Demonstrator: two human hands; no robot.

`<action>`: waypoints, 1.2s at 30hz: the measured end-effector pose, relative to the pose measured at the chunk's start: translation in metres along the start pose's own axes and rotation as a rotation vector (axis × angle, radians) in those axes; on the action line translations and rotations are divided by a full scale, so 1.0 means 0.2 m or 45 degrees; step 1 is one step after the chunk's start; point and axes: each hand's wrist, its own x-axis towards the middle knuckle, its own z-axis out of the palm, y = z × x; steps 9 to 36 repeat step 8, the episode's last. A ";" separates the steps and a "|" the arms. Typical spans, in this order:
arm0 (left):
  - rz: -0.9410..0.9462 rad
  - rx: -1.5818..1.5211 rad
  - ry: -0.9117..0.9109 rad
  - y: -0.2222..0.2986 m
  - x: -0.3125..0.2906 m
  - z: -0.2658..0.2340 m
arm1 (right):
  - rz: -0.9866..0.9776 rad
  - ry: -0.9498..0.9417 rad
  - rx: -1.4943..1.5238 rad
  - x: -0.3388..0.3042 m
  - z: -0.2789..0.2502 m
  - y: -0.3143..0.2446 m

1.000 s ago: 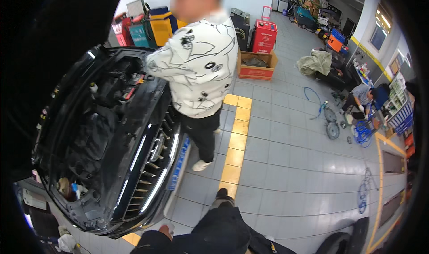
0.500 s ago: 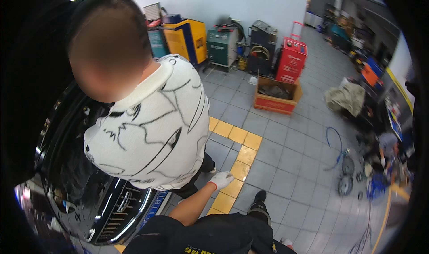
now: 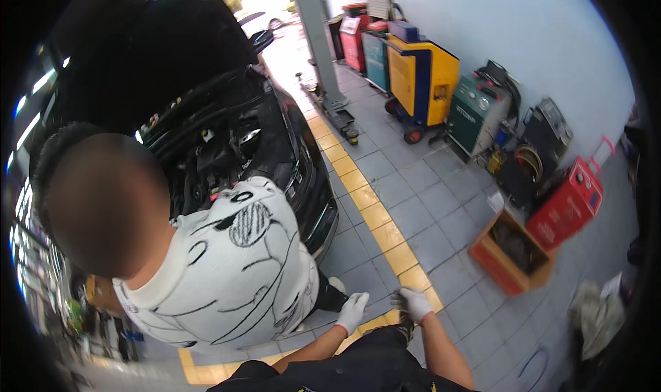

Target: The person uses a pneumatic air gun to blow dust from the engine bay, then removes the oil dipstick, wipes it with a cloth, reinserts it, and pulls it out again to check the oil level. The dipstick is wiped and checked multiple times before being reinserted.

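My left hand (image 3: 353,311), in a white glove with a red cuff edge, hangs low in front of me with its fingers loosely stretched and nothing seen in them. Just right of it, my right hand (image 3: 415,304) wears a similar white glove whose finger side is dark grey. Its fingers point toward the left hand, look slightly apart, and hold nothing I can make out. The hands are apart from each other. Close on my left, a person in a white patterned sweater (image 3: 241,275) stands beside a black car (image 3: 313,199) with its hood (image 3: 165,40) raised and engine bay (image 3: 213,151) exposed.
A lift post (image 3: 318,47) stands beyond the car. Along the wall are a yellow-blue machine (image 3: 420,82), a green machine (image 3: 475,113) and a red wheeled case (image 3: 568,202). An open cardboard box (image 3: 499,264) sits on the tiles near a yellow floor line (image 3: 375,216).
My view has turned left, bringing the raised hood and engine bay into sight. My right hand has come into view beside the left. The person in white now appears lower and farther left.
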 end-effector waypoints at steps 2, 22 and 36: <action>-0.056 -0.366 0.150 0.25 0.37 0.36 | -0.297 -0.089 -0.621 0.14 0.16 -0.38; -0.115 0.291 0.409 0.97 1.16 0.70 | -0.010 0.026 0.225 0.55 0.22 -1.14; -0.115 0.291 0.409 0.97 1.16 0.70 | -0.010 0.026 0.225 0.55 0.22 -1.14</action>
